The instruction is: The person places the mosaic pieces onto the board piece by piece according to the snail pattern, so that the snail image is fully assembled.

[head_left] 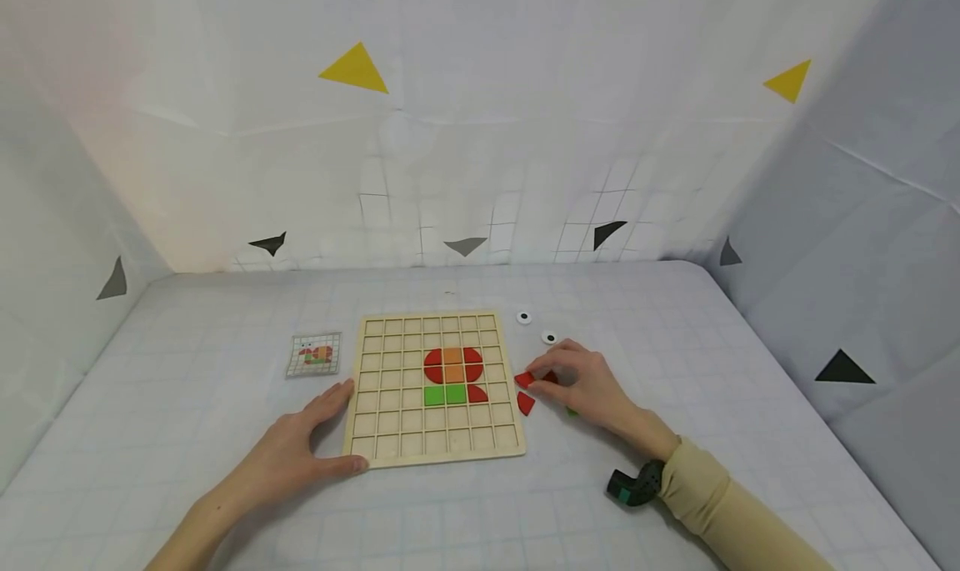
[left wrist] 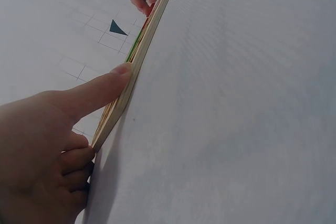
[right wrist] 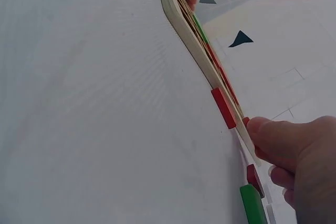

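A wooden grid board (head_left: pixel 390 446) lies on the table, bearing red quarter-circle pieces (head_left: pixel 433 374), orange squares (head_left: pixel 453 374) and green squares (head_left: pixel 434 396). At its left side, my left hand (head_left: pixel 288 450) rests its thumb on the near corner and touches the edge with its fingertips. Just off the right edge, my right hand (head_left: pixel 585 388) pinches a red quarter-circle piece (head_left: pixel 522 380) between thumb and fingers. A loose red quarter-circle (head_left: pixel 527 403) lies just nearer to me. Under the right hand, another red piece (right wrist: pixel 255 181) and a green piece (right wrist: pixel 253 204) are partly covered.
Left of the board lies a small picture card (head_left: pixel 313 355) with a coloured figure on a grid. Two round eye pieces, a farther one (head_left: pixel 523 318) and a nearer one (head_left: pixel 550 338), lie beyond the right hand. White sheeting (head_left: pixel 480 162) stands behind the table.
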Tool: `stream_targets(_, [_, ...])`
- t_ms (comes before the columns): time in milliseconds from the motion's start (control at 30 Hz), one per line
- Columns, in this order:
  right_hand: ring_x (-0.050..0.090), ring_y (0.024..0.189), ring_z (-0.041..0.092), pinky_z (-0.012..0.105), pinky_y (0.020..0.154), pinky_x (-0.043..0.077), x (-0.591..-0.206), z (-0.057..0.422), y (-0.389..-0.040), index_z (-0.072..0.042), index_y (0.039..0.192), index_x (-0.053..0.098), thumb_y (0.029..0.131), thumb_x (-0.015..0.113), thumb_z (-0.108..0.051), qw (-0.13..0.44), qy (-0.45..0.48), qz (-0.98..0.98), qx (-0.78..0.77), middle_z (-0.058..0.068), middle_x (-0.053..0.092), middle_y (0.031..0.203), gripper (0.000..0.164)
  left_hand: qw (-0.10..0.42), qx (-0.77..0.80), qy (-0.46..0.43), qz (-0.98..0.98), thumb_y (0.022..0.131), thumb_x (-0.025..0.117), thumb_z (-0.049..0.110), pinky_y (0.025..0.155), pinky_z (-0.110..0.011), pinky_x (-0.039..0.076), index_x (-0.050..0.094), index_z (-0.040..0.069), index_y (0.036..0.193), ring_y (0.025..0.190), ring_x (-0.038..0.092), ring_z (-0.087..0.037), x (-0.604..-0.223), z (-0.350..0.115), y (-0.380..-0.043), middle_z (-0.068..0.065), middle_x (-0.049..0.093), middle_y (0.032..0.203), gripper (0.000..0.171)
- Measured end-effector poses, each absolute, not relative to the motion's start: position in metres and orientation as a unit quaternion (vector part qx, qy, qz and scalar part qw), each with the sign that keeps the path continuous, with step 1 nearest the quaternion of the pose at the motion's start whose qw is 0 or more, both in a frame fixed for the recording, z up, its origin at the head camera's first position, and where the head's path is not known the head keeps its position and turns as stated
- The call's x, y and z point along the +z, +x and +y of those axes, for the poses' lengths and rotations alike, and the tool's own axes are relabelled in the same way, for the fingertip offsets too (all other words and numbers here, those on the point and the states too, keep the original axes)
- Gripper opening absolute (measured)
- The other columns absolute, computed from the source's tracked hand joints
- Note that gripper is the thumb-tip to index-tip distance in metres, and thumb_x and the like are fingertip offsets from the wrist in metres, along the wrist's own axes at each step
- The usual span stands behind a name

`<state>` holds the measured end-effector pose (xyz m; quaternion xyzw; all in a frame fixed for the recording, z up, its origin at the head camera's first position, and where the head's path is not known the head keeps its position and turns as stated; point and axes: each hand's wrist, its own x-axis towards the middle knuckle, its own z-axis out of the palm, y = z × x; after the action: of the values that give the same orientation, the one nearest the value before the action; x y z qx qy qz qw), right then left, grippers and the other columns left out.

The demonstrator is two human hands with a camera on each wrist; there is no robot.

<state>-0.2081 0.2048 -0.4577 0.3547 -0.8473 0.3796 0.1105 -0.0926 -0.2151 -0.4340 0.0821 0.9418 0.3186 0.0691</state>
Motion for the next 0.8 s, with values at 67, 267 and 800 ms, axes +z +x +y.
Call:
stream_targets(67, [0.059,0.089,0.013,0.026,0.071,0.052,-0.455,0.202,-0.206,-0.019,0.103,0.077,0.078,0.087,-0.016,0.113,0.343,-0.850,0.384,-0.009,0.072,0.092,0.027,0.070,0.317,0.082,0.942,0.069,0.078,0.069,0.114,-0.064,0.031,0.035,0.021,0.157,0.148,0.031,-0.036,-0.434,-0.215,-0.093,-0.004,0.036,0.161,0.109])
stream_targets(267, [0.057,0.087,0.018,0.028,0.065,0.052,-0.447,0.183,-0.200,-0.019,0.101,0.077,0.079,0.086,-0.020,0.102,0.308,-0.858,0.398,-0.003,0.073,0.091,0.023,0.070,0.316,0.084,0.942,0.069,0.077,0.071,0.113,-0.064,0.031,0.034,0.020,0.157,0.148,0.031,-0.036,-0.434,-0.215,-0.093,-0.005,0.036,0.161,0.110])
stream_targets(800, [0.058,0.088,0.017,0.026,0.071,0.052,-0.448,0.096,-0.181,-0.012,0.098,0.077,0.081,0.085,-0.020,0.082,0.336,-0.837,0.423,-0.003,0.071,0.089,0.021,0.068,0.326,0.087,0.939,0.070,0.077,0.069,0.114,-0.064,0.031,0.035,0.020,0.157,0.149,0.030,-0.036,-0.433,-0.216,-0.092,-0.005,0.036,0.161,0.108])
